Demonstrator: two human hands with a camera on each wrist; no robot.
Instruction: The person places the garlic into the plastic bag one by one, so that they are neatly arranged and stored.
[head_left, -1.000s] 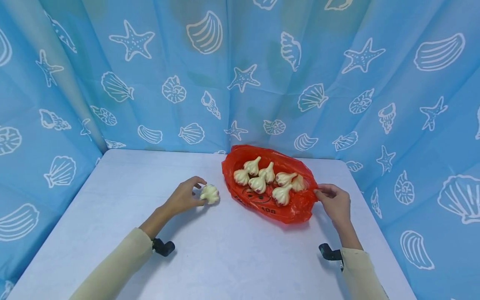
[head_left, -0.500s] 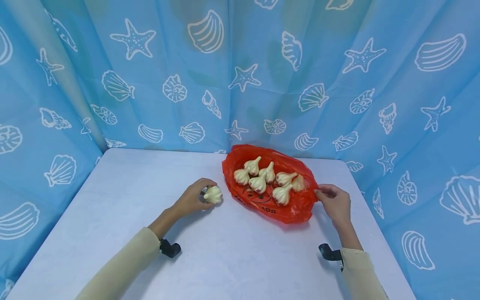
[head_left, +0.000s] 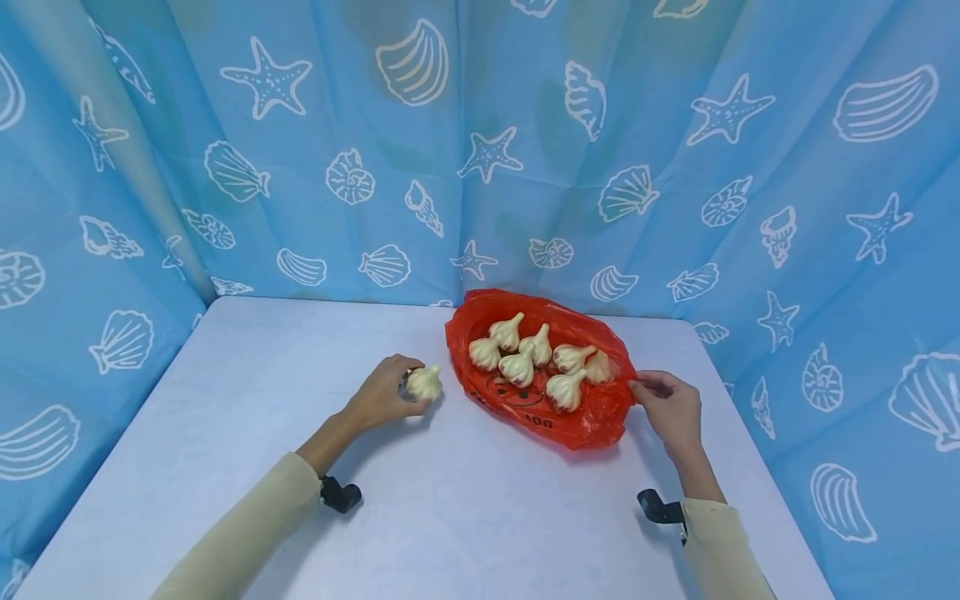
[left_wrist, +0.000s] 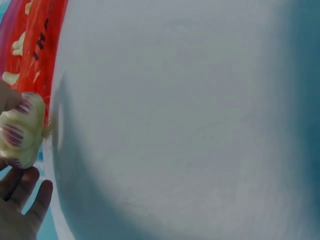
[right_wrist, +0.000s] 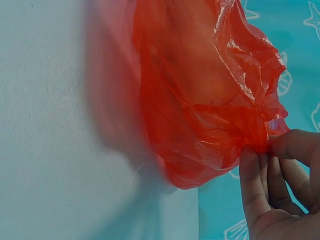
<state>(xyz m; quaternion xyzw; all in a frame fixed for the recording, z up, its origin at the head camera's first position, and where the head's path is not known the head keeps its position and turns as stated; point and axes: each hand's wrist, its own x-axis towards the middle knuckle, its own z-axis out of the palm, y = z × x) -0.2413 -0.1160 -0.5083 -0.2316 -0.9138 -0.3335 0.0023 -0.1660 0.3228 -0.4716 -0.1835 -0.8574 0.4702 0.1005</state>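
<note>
My left hand (head_left: pixel 384 393) pinches a garlic bulb (head_left: pixel 425 384) between thumb and fingers, just left of a red plastic bag (head_left: pixel 525 417). In the left wrist view this bulb (left_wrist: pixel 21 131) is pale with purple streaks, and its root tuft shows. The bag lies opened wide, with several more garlic bulbs (head_left: pixel 516 369) inside it. My right hand (head_left: pixel 671 408) pinches the bag's right edge; in the right wrist view the thumb and fingertips grip the gathered red plastic (right_wrist: pixel 210 125).
The white table (head_left: pixel 480 517) carries the bag near its back edge. A blue curtain (head_left: pixel 300 217) with white shells and starfish hangs behind and along both sides. Black wrist camera mounts (head_left: pixel 341 496) stick out at both cuffs.
My left hand has taken hold of the garlic bulb and moved slightly right toward the bag, turning the bulb so its stem points up. My right hand and the bag have barely moved.
</note>
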